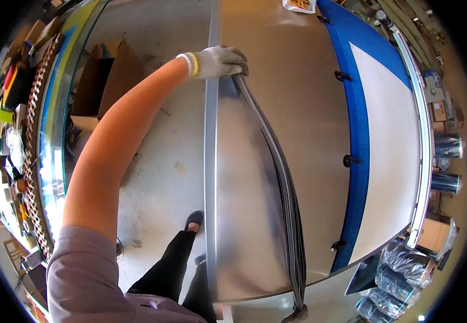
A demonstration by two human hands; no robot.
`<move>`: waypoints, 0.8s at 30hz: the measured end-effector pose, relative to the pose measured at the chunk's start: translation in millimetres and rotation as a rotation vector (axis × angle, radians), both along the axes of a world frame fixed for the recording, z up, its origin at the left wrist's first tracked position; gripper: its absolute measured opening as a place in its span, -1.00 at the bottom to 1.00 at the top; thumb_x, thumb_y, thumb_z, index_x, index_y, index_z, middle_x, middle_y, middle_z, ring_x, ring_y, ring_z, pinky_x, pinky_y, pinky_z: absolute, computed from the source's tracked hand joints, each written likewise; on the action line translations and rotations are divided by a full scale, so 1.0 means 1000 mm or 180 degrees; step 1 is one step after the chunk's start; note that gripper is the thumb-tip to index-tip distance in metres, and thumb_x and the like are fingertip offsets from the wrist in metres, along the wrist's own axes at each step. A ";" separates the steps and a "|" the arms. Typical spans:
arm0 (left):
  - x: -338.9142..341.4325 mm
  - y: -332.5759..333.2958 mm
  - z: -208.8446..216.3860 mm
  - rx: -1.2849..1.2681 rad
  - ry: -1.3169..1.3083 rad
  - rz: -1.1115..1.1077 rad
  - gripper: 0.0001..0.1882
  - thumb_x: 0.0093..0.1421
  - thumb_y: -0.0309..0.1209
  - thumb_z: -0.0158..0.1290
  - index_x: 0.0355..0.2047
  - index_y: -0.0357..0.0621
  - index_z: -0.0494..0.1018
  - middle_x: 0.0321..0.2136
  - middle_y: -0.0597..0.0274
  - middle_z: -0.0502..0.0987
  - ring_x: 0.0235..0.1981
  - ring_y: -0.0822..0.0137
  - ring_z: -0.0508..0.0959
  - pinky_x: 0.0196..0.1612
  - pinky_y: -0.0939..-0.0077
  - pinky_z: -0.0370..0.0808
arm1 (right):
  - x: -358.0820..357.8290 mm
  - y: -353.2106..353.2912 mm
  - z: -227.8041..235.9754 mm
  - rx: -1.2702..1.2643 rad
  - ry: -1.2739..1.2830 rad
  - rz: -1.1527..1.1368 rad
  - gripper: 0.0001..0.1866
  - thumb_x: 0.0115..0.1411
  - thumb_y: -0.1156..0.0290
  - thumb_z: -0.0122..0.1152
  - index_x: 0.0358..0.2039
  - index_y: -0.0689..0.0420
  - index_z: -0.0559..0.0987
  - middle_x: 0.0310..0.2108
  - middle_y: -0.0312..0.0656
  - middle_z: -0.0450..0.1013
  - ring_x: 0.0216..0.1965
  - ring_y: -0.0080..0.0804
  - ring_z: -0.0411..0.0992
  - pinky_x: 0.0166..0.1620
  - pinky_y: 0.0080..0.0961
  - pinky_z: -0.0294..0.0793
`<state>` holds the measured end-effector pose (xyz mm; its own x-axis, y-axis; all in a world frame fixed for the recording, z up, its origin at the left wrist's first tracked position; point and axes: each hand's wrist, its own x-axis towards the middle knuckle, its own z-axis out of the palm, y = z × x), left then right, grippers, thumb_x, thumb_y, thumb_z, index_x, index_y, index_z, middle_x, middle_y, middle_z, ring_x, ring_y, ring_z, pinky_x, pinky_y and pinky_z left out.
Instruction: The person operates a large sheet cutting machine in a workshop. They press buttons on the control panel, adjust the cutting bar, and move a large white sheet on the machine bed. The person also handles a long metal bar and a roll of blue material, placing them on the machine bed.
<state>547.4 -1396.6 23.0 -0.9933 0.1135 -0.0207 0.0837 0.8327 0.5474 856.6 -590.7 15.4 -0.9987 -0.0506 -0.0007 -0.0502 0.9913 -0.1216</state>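
Observation:
My left hand (224, 61), in a grey knitted glove with a yellow-edged cuff, is closed round the far end of a bundle of long, thin dark grey strips (284, 177). The bundle bows to the right over a shiny metal-topped table (244, 226) and runs down past its near edge. At the bottom edge of the picture, my right hand (297, 314) shows as a dark gloved shape closed round the near end. Most of that hand lies in shadow or out of the picture. What the strips are made of I cannot tell.
A blue mat (356, 188) with black clips (350, 160) and a white sheet (389, 145) lie along the table's right, beside a long rail (420, 161). A cardboard box (104, 81) stands left, near glass panes (56, 129). Plastic-wrapped rolls (400, 280) lie at lower right.

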 end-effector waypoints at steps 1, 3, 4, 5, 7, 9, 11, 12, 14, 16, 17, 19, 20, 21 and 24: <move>-0.002 -0.001 0.001 -0.0044 -0.0025 -0.0039 -0.69 0.30 -0.25 0.00 -0.02 -0.04 0.53 0.13 0.14 0.39 0.19 0.07 0.33 0.27 0.22 0.28 | -0.002 -0.008 0.005 0.0033 -0.0038 -0.0020 -0.71 0.22 0.47 0.10 -0.07 0.33 0.52 -0.22 0.16 0.51 -0.25 0.08 0.47 -0.16 -0.08 0.49; -0.001 0.002 0.000 -0.0048 0.0097 0.0109 -0.75 0.29 -0.32 0.00 -0.10 -0.05 0.57 0.05 0.16 0.46 0.14 0.09 0.38 0.24 0.24 0.33 | -0.002 -0.015 0.008 -0.0113 -0.0102 -0.0180 -0.72 0.23 0.48 0.05 -0.09 0.35 0.52 -0.25 0.14 0.51 -0.28 0.05 0.48 -0.22 -0.13 0.50; -0.001 0.002 -0.003 0.0020 0.0119 0.0125 -0.76 0.29 -0.32 0.01 -0.11 -0.05 0.58 0.04 0.15 0.46 0.13 0.10 0.39 0.24 0.24 0.33 | -0.002 -0.017 0.010 -0.0187 -0.0136 -0.0263 -0.73 0.24 0.49 0.03 -0.10 0.36 0.52 -0.26 0.14 0.51 -0.29 0.03 0.48 -0.24 -0.15 0.51; 0.000 0.001 -0.005 0.0087 0.0143 0.0142 -0.77 0.28 -0.32 0.02 -0.13 -0.04 0.59 0.03 0.14 0.47 0.12 0.10 0.40 0.24 0.24 0.33 | -0.002 -0.012 0.007 -0.0154 -0.0134 -0.0255 -0.73 0.25 0.48 0.00 -0.10 0.37 0.51 -0.27 0.13 0.50 -0.30 0.02 0.48 -0.26 -0.17 0.51; 0.002 0.000 -0.009 0.0158 0.0187 0.0155 -0.78 0.27 -0.32 0.04 -0.14 -0.03 0.60 0.02 0.14 0.47 0.11 0.11 0.41 0.24 0.24 0.34 | 0.001 -0.005 0.001 -0.0096 -0.0127 -0.0242 -0.72 0.28 0.47 -0.05 -0.10 0.38 0.50 -0.28 0.13 0.49 -0.30 -0.02 0.48 -0.28 -0.21 0.51; 0.004 -0.002 -0.010 0.0165 0.0230 0.0144 -0.78 0.27 -0.30 0.04 -0.15 -0.01 0.60 0.02 0.15 0.48 0.11 0.12 0.42 0.24 0.24 0.33 | 0.003 -0.006 0.002 0.0046 -0.0188 -0.0280 -0.70 0.30 0.45 -0.06 -0.09 0.40 0.49 -0.28 0.12 0.49 -0.28 -0.06 0.48 -0.27 -0.22 0.50; 0.004 -0.003 -0.010 0.0159 0.0208 0.0106 -0.79 0.28 -0.30 0.04 -0.16 0.01 0.61 0.01 0.17 0.48 0.10 0.14 0.42 0.23 0.26 0.34 | 0.004 -0.009 0.004 -0.0068 -0.0288 -0.0485 -0.69 0.31 0.43 -0.07 -0.08 0.41 0.48 -0.27 0.10 0.48 -0.27 -0.09 0.47 -0.25 -0.24 0.50; 0.005 -0.002 -0.010 0.0154 0.0198 0.0083 -0.79 0.28 -0.30 0.03 -0.16 0.01 0.61 0.00 0.18 0.48 0.10 0.15 0.42 0.23 0.27 0.35 | 0.005 -0.008 0.003 -0.0253 -0.0358 -0.0666 -0.68 0.32 0.43 -0.07 -0.07 0.41 0.48 -0.27 0.09 0.48 -0.26 -0.11 0.47 -0.24 -0.25 0.50; 0.003 -0.009 -0.018 0.0006 0.0288 0.0040 -0.72 0.27 -0.17 0.01 -0.08 0.10 0.57 0.05 0.17 0.45 0.15 0.08 0.36 0.25 0.19 0.30 | 0.005 -0.010 0.002 -0.0428 -0.0411 -0.0830 -0.67 0.33 0.42 -0.07 -0.05 0.42 0.47 -0.25 0.07 0.47 -0.24 -0.12 0.47 -0.21 -0.27 0.51; 0.003 -0.004 -0.024 -0.0337 0.0497 0.0156 -0.57 0.16 -0.06 0.11 0.03 0.18 0.49 0.14 0.16 0.37 0.23 0.00 0.27 0.29 0.06 0.22 | 0.008 -0.012 0.004 -0.0379 -0.0386 -0.0854 -0.66 0.33 0.41 -0.06 -0.03 0.41 0.45 -0.22 0.06 0.47 -0.22 -0.12 0.47 -0.17 -0.28 0.51; 0.006 0.003 -0.028 -0.0601 0.0663 0.0297 -0.41 0.05 -0.02 0.21 0.11 0.22 0.43 0.20 0.14 0.31 0.28 -0.05 0.19 0.33 -0.02 0.15 | 0.010 -0.011 0.004 -0.0491 -0.0413 -0.0810 -0.65 0.34 0.39 -0.05 0.00 0.40 0.45 -0.19 0.08 0.46 -0.21 -0.11 0.46 -0.16 -0.27 0.51; 0.011 0.028 -0.021 -0.1201 0.0715 0.0386 -0.10 -0.17 0.06 0.35 0.22 0.31 0.30 0.29 0.14 0.21 0.35 -0.12 0.06 0.38 -0.14 0.02 | 0.014 0.000 0.003 -0.0689 -0.0452 -0.0783 -0.63 0.35 0.37 -0.05 0.05 0.37 0.44 -0.12 0.13 0.44 -0.19 -0.08 0.46 -0.15 -0.25 0.52; 0.017 0.036 -0.012 -0.1554 0.0590 0.0354 0.04 -0.29 0.09 0.40 0.27 0.36 0.23 0.31 0.15 0.17 0.38 -0.13 0.00 0.39 -0.17 -0.04 | 0.015 0.012 -0.018 -0.1621 -0.0120 -0.1420 -0.68 0.30 0.42 0.02 0.00 0.30 0.46 -0.12 0.08 0.42 -0.15 -0.09 0.42 -0.09 -0.21 0.46; 0.017 0.048 -0.002 -0.1886 0.0505 0.0275 0.19 -0.41 0.12 0.44 0.31 0.41 0.16 0.34 0.16 0.13 0.40 -0.15 -0.06 0.41 -0.21 -0.11 | 0.027 0.023 -0.029 -0.2537 0.0305 -0.2078 -0.73 0.26 0.46 0.09 -0.04 0.23 0.49 -0.13 0.04 0.39 -0.12 -0.10 0.39 -0.03 -0.18 0.40; 0.015 0.063 0.008 -0.2220 0.0092 -0.0287 0.32 -0.57 0.12 0.46 0.32 0.46 0.10 0.35 0.20 0.12 0.41 -0.06 -0.08 0.44 -0.13 -0.14 | 0.013 0.001 -0.006 -0.0581 -0.0145 -0.1019 -0.68 0.30 0.43 0.03 0.02 0.29 0.44 -0.12 0.04 0.36 -0.09 -0.14 0.37 -0.02 -0.28 0.42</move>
